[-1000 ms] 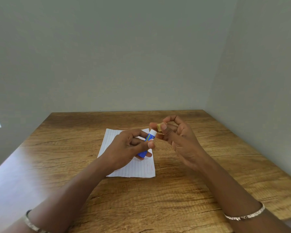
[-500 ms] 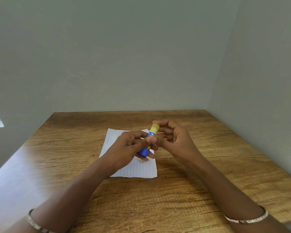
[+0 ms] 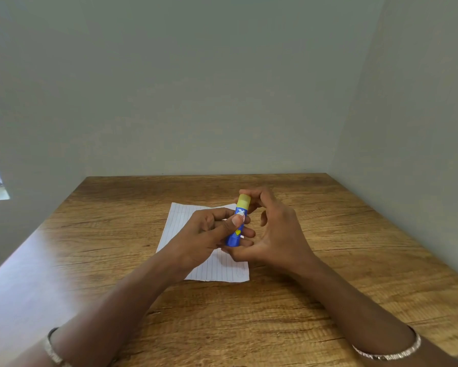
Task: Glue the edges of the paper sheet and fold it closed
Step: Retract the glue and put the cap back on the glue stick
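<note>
A lined white paper sheet (image 3: 220,268) lies flat on the wooden table (image 3: 341,260), partly hidden under both hands. Above it my left hand (image 3: 202,241) grips the blue body of a glue stick (image 3: 234,235), thumb across its label. The stick stands nearly upright with its yellow cap (image 3: 243,201) on. My right hand (image 3: 279,234) curls its fingertips round the cap from behind, and its thumb reaches under the stick's lower end.
Grey walls close the table at the back and on the right (image 3: 408,128). Bare wood lies on either side of the sheet and in front of it. A bracelet (image 3: 389,353) sits on each wrist.
A second ago the cap was off in my right hand and the stick's white tip showed. The cap now sits on the stick, and my right thumb has dropped to its base.
</note>
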A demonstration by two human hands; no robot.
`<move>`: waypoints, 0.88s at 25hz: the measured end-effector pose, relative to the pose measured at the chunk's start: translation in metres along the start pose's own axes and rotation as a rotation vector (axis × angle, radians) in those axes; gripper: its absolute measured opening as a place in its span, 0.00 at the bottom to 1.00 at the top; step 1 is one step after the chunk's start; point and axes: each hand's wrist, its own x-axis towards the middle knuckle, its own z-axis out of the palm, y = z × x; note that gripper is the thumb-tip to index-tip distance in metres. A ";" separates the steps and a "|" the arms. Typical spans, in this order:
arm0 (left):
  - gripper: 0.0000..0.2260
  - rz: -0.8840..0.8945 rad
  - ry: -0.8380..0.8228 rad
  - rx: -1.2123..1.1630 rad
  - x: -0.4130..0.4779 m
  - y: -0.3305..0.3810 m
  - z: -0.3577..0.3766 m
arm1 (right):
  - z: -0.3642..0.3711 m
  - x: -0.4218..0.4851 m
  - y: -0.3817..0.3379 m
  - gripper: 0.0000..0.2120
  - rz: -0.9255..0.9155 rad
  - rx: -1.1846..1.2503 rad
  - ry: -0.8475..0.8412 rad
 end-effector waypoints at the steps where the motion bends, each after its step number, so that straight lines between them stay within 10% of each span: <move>1: 0.14 -0.003 -0.008 0.000 0.000 -0.001 0.000 | 0.000 0.000 0.001 0.43 -0.013 -0.024 0.024; 10: 0.15 0.004 0.007 0.004 0.001 -0.002 -0.001 | 0.001 0.000 0.001 0.41 -0.010 -0.011 0.025; 14: 0.15 0.037 0.045 0.023 0.003 -0.002 -0.003 | 0.000 0.000 -0.005 0.44 0.275 0.422 -0.145; 18: 0.14 0.029 -0.009 0.007 0.001 -0.001 0.002 | -0.004 0.002 -0.004 0.18 0.439 0.680 -0.092; 22: 0.16 0.033 0.052 0.104 -0.001 -0.001 0.008 | -0.012 0.002 -0.002 0.14 0.471 0.727 -0.006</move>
